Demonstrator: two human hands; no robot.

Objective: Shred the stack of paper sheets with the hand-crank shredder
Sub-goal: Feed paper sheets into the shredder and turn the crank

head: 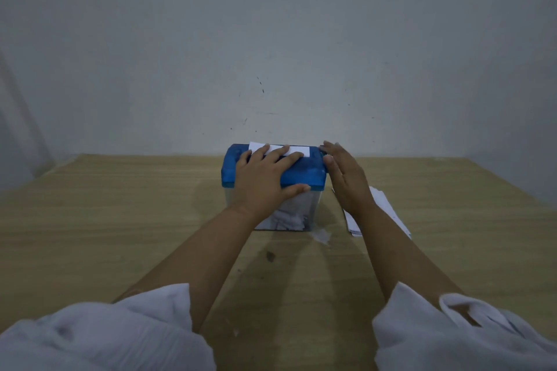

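Shredder point(304, 176): stands at the far middle of the table point(120, 205), close to the wall point(271, 39). Blue lid on top, clear bin point(229, 199) under it.
Shredder axis: long side runs left to right, parallel to the table's far edge.
Sheet point(298, 150): a white sheet stands in the slot along the lid's far edge. Its long axis runs left to right, like the lid's, and its free edge points up and slightly far.
Left hand point(262, 178): I lay it flat on the lid, fingers straight and spread, pointing far and right. The fingertips reach the sheet at the slot, and the thumb lies along the lid's near edge. Nothing is clasped.
Right hand point(346, 181): at the right end of the lid, palm turned left, fingers straight and together, pointing far. The thumb sits against the lid's right end. Whether it touches a crank there I cannot tell.
Sheet relative to hands: just beyond my left fingertips, left of my right fingertips.
Stack of paper sheets point(382, 205): flat on the table right of the shredder, partly under my right forearm, long axis running near to far.
Shreds point(289, 220): white pieces lie in the bottom of the bin.
Scrap point(321, 235): on the table at the bin's near right corner.
Sleeves point(120, 334): white, pushed up both forearms.
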